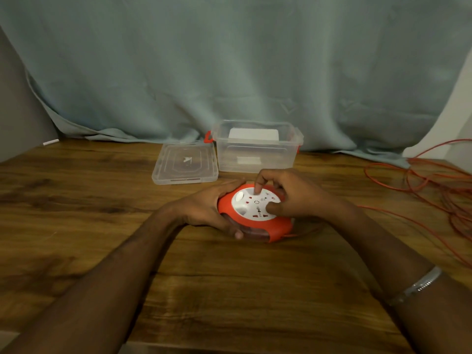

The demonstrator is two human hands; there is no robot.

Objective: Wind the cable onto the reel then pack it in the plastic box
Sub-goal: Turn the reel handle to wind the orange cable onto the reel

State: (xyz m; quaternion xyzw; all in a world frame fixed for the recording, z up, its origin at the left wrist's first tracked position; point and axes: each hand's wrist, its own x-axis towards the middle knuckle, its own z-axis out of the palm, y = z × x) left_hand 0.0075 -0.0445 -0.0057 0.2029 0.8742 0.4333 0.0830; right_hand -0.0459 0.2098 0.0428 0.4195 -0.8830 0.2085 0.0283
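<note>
On brown wooden bench [76, 200]: round red-and-white cable reel [255, 213]. Left hand [204, 208] clamped on reel side; right hand [288, 198] fingers pressed on white top, likely turning. Thin red cable [421, 185] mostly loose at right. Winding step, barely begun. Next: keep turning. Clear plastic box [256, 155] open behind, lid beside.

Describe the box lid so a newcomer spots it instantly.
At the far edge of the wooden table, before the grey-green curtain, stands an open clear plastic box. The lid lies flat on the table against its left side. It is shallow and clear, without the box's red latches.
</note>
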